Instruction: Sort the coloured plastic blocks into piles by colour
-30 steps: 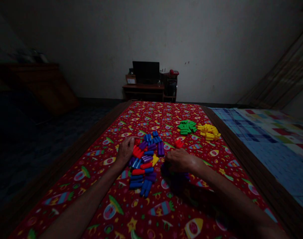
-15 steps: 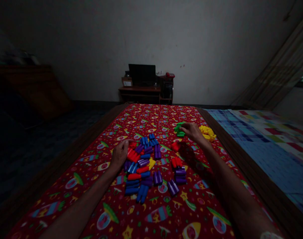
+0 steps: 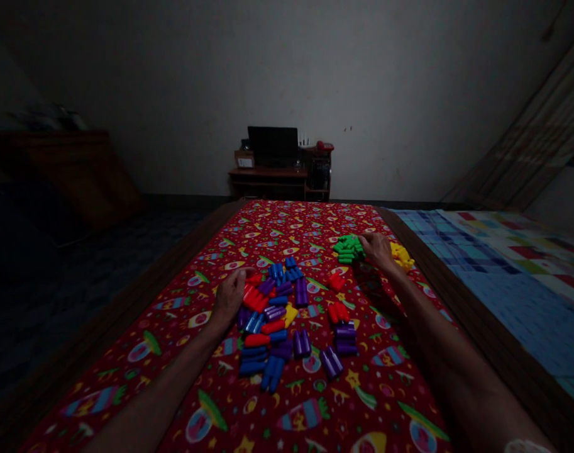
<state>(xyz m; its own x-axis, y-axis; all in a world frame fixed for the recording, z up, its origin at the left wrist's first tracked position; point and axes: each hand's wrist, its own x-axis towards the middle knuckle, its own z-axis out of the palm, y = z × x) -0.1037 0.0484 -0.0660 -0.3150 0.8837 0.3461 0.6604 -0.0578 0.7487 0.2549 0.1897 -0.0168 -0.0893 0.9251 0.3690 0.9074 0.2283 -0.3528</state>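
Two hands show. The left grip [image 3: 229, 299] lies open and empty, its fingertips just beside the red pieces [image 3: 254, 299] of a mixed spread of plastic blocks [image 3: 272, 321] on a red rocket-print sheet [image 3: 287, 220]. The right grip [image 3: 378, 251] curls against one green heap [image 3: 347, 248], with one yellow heap [image 3: 400, 255] just beside it; I cannot tell whether it holds a block.

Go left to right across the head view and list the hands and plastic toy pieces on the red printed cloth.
left hand → mixed pile of blue, red and purple pieces → green pieces → right hand → yellow pieces
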